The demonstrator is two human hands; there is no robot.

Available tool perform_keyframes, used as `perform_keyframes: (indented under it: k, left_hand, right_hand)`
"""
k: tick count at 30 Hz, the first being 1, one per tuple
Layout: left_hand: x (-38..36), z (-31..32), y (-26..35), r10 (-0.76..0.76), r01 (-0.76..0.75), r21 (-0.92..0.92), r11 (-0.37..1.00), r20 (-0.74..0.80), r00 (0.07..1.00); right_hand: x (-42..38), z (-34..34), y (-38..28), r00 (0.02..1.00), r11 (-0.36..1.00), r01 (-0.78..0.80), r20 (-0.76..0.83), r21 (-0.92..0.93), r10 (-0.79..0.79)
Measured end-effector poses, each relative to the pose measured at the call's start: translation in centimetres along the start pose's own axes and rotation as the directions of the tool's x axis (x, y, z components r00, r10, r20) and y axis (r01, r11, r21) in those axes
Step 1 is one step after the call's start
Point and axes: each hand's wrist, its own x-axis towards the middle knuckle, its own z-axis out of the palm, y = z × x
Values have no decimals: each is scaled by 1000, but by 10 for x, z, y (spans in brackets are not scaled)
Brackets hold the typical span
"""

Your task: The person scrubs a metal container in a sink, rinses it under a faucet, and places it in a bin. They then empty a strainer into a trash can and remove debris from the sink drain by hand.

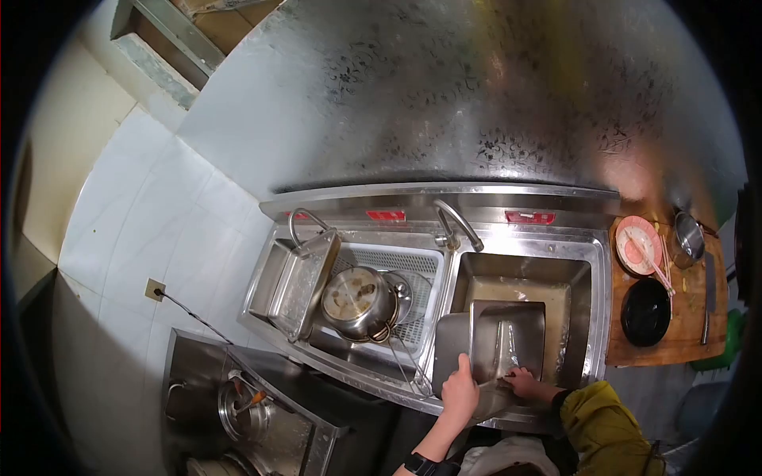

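A deep rectangular steel pan (pixel 530 325) is tilted over the right sink basin (pixel 583 313). My left hand (pixel 460 390) grips the pan's left rim, with the thumb pointing up along the edge. Inside the pan, low on its near side, is my right hand (pixel 521 383). Its fingers are curled together around something small that I cannot make out. Cloudy water (pixel 508 290) stands in the basin behind the pan. Over the basin's rear edge arches a faucet (pixel 460 225).
Left of the basin, a white plastic basket (pixel 389 255) bears an upturned steel pot (pixel 349 301) and a wire strainer. A steel tray (pixel 305 289) leans beside it. On the right, a wooden board (pixel 690 333) carries a pink plate (pixel 637 247), black bowl (pixel 645 312) and knife (pixel 709 293).
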Motion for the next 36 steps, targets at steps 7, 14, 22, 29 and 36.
perform_keyframes:
  k: [7, 14, 22, 29, 36]
  left_hand:
    - [-4, -9, -3, 19, -20, 13, 1000, 2, 1000]
    - [-1, -18, -3, -3, 5, -30, 1000, 68, 998]
    - [2, -13, -4, 25, -21, -51, 998, 73, 997]
    - [-1, -13, 1, 24, -19, -53, 998, 96, 995]
    - [3, -10, -2, 8, -4, -38, 999, 96, 995]
  right_hand:
    - [44, -64, 31, 892, 711, 313, -62, -629, -447]
    - [19, -142, 51, 937, 610, 276, 66, -743, -343]
    - [-59, -119, 34, 762, 634, 643, 441, -429, -474]
    - [-22, -177, 56, 950, 627, 269, 94, -731, -298]
    - [-57, -105, 28, 812, 660, 577, 421, -480, -404]
